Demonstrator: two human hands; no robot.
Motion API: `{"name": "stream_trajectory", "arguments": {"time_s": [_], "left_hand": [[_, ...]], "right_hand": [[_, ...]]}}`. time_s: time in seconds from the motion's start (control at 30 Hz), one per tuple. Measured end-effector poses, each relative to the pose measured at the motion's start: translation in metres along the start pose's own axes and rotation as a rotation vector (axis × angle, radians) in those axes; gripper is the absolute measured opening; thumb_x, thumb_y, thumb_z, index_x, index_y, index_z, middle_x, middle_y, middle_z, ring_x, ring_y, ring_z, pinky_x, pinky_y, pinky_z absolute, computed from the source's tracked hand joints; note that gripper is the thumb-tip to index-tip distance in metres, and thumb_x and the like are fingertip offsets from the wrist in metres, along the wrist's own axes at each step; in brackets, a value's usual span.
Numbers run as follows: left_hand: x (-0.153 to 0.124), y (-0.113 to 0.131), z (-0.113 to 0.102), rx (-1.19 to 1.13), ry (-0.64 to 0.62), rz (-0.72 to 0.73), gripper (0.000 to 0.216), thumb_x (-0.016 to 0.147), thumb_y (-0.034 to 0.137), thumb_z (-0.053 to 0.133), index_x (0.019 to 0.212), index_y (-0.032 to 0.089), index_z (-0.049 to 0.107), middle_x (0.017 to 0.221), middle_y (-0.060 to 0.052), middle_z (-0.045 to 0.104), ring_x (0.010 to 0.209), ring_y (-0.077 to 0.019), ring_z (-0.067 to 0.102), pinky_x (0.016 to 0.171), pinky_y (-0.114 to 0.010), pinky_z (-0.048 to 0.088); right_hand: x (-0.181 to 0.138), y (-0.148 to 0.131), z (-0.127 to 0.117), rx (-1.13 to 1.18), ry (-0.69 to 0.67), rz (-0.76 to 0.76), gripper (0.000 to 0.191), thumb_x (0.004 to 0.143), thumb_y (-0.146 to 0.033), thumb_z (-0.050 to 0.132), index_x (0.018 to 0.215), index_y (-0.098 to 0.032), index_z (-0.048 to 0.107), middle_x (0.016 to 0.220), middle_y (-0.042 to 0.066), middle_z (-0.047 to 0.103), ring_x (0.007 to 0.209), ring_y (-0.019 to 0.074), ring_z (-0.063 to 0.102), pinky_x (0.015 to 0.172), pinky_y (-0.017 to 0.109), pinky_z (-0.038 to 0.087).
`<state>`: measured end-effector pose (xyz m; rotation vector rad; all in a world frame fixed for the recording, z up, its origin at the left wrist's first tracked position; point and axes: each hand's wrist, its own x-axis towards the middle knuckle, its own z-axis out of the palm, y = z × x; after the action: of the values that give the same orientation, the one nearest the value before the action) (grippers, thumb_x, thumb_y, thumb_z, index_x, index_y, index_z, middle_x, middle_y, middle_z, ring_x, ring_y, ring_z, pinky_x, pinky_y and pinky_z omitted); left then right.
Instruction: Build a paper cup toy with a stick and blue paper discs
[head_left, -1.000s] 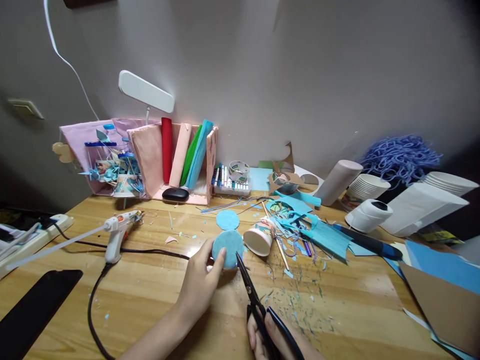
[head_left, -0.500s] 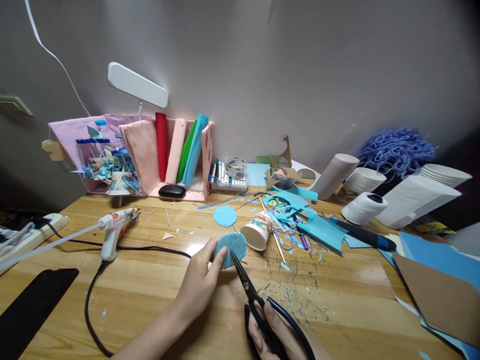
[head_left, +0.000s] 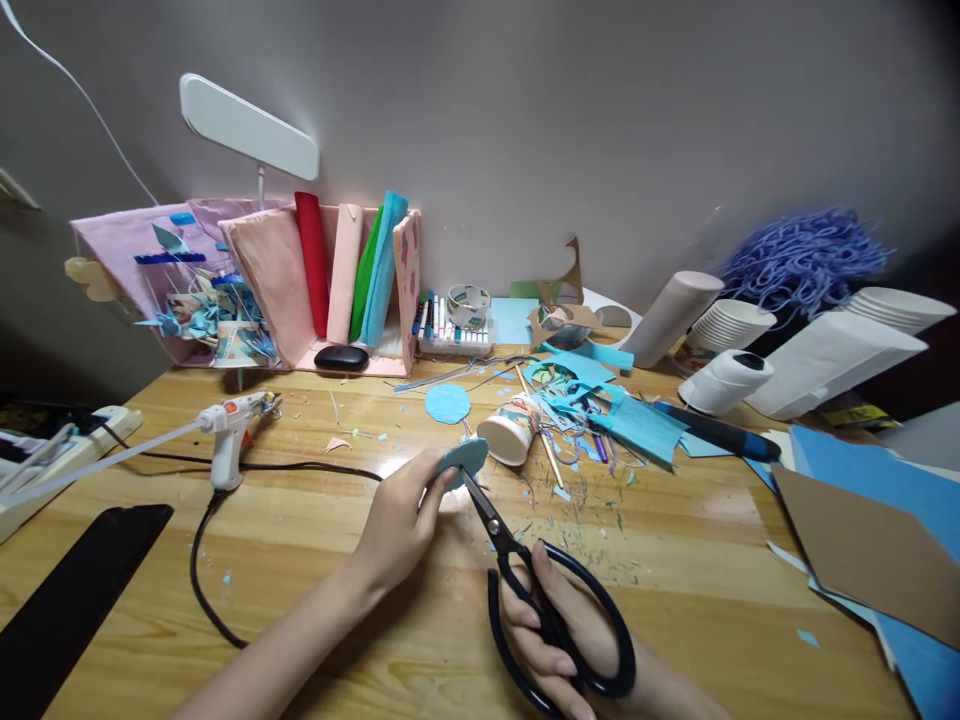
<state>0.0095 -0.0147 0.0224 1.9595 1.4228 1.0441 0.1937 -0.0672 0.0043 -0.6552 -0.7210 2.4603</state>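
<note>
Between the thumb and fingers of my left hand [head_left: 401,515] is a blue paper disc [head_left: 466,457], tilted so that its face looks narrow. My right hand [head_left: 559,625] grips a pair of black-handled scissors [head_left: 496,530] by the loops. The closed-looking blade tips meet the disc's lower edge near my left thumb; whether they pierce it I cannot tell. Just behind lies a second light blue disc [head_left: 448,403], flat on the table. A paper cup [head_left: 510,430] rests on its side to the right of the held disc.
A white glue gun [head_left: 229,435] with its black cable lies at left. Blue paper scraps [head_left: 637,425], sticks and yarn clutter the right middle. Brown cardboard [head_left: 870,550] is at far right. Along the back stand a pink organizer [head_left: 262,270], markers, tape and stacked cups [head_left: 731,330].
The held disc has tipped from facing me to nearly edge-on. My right hand has come up and turned, showing more of the scissor handles. The view has shifted slightly.
</note>
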Motion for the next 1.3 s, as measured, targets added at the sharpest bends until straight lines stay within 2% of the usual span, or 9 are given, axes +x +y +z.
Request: {"name": "stream_trajectory", "arguments": {"time_s": [0.17, 0.33, 0.43, 0.6, 0.73, 0.83, 0.93, 1.13, 1.3], "left_hand": [[0.001, -0.001, -0.001, 0.094, -0.015, 0.063, 0.023, 0.091, 0.028, 0.038, 0.105, 0.022, 0.056, 0.097, -0.006, 0.065, 0.088, -0.0173, 0.060, 0.077, -0.026, 0.043], [0.002, -0.003, -0.001, 0.142, -0.022, 0.149, 0.021, 0.091, 0.025, 0.039, 0.103, 0.022, 0.056, 0.089, -0.004, 0.065, 0.079, -0.0156, 0.059, 0.070, -0.025, 0.043], [0.002, -0.003, 0.001, 0.111, 0.032, 0.142, 0.018, 0.090, 0.025, 0.042, 0.102, 0.021, 0.055, 0.091, -0.003, 0.065, 0.080, -0.0143, 0.058, 0.071, -0.024, 0.043], [0.005, -0.002, 0.000, 0.131, 0.043, -0.018, 0.019, 0.091, 0.032, 0.041, 0.090, 0.019, 0.054, 0.078, -0.001, 0.059, 0.068, -0.0132, 0.052, 0.065, -0.024, 0.039], [0.010, -0.006, -0.004, 0.088, 0.105, -0.109, 0.021, 0.090, 0.035, 0.041, 0.092, 0.019, 0.054, 0.081, -0.001, 0.059, 0.071, -0.0141, 0.052, 0.065, -0.025, 0.039], [0.013, -0.011, -0.005, -0.025, 0.093, -0.156, 0.023, 0.089, 0.036, 0.043, 0.098, 0.018, 0.055, 0.090, -0.003, 0.061, 0.078, -0.0153, 0.054, 0.069, -0.025, 0.040], [0.013, -0.014, -0.002, -0.106, 0.072, -0.188, 0.025, 0.088, 0.039, 0.045, 0.095, 0.018, 0.056, 0.089, -0.003, 0.061, 0.078, -0.0154, 0.054, 0.068, -0.025, 0.040], [0.009, -0.010, 0.002, -0.106, 0.061, -0.163, 0.026, 0.087, 0.041, 0.046, 0.086, 0.018, 0.057, 0.077, 0.000, 0.057, 0.068, -0.0124, 0.050, 0.061, -0.023, 0.037], [0.007, -0.003, -0.001, -0.005, 0.077, -0.086, 0.024, 0.088, 0.039, 0.045, 0.084, 0.018, 0.056, 0.072, 0.002, 0.054, 0.065, -0.0113, 0.046, 0.061, -0.022, 0.035]], "right_hand": [[0.000, 0.004, -0.008, -0.021, 0.034, -0.030, 0.052, 0.080, -0.066, 0.041, 0.066, -0.016, 0.045, 0.039, -0.009, 0.041, 0.021, 0.0027, 0.038, 0.021, 0.009, 0.023], [0.000, 0.003, -0.010, 0.177, -0.095, 0.056, 0.058, 0.073, -0.075, 0.040, 0.062, -0.018, 0.042, 0.032, -0.010, 0.036, 0.017, 0.0034, 0.028, 0.017, 0.012, 0.025], [-0.002, -0.001, -0.011, 0.031, -0.038, 0.009, 0.055, 0.077, -0.070, 0.041, 0.065, -0.017, 0.046, 0.036, -0.009, 0.039, 0.019, 0.0032, 0.034, 0.019, 0.010, 0.024], [-0.007, -0.009, -0.013, -0.237, 0.126, -0.017, 0.045, 0.087, -0.054, 0.041, 0.079, -0.013, 0.055, 0.042, -0.010, 0.040, 0.024, 0.0011, 0.036, 0.025, 0.009, 0.029], [-0.006, -0.013, -0.013, -0.369, 0.239, -0.031, 0.045, 0.083, -0.056, 0.045, 0.088, -0.013, 0.056, 0.045, -0.009, 0.043, 0.027, 0.0037, 0.041, 0.028, 0.013, 0.031], [-0.006, -0.016, -0.012, -0.452, 0.321, -0.040, 0.049, 0.081, -0.058, 0.048, 0.096, -0.013, 0.058, 0.046, -0.009, 0.041, 0.028, 0.0038, 0.036, 0.029, 0.015, 0.029], [-0.009, -0.023, -0.010, -0.632, 0.412, -0.091, 0.046, 0.081, -0.053, 0.051, 0.104, -0.014, 0.060, 0.050, -0.007, 0.042, 0.034, 0.0052, 0.035, 0.033, 0.017, 0.029], [-0.015, -0.033, -0.010, -1.168, 0.589, -0.217, 0.028, 0.082, -0.040, 0.052, 0.083, -0.015, 0.065, 0.069, 0.001, 0.061, 0.063, 0.0142, 0.052, 0.056, 0.024, 0.037], [-0.015, -0.031, -0.010, -1.253, 0.605, -0.205, 0.027, 0.081, -0.039, 0.051, 0.082, -0.016, 0.066, 0.084, 0.003, 0.068, 0.073, 0.0183, 0.057, 0.064, 0.027, 0.040]]}}
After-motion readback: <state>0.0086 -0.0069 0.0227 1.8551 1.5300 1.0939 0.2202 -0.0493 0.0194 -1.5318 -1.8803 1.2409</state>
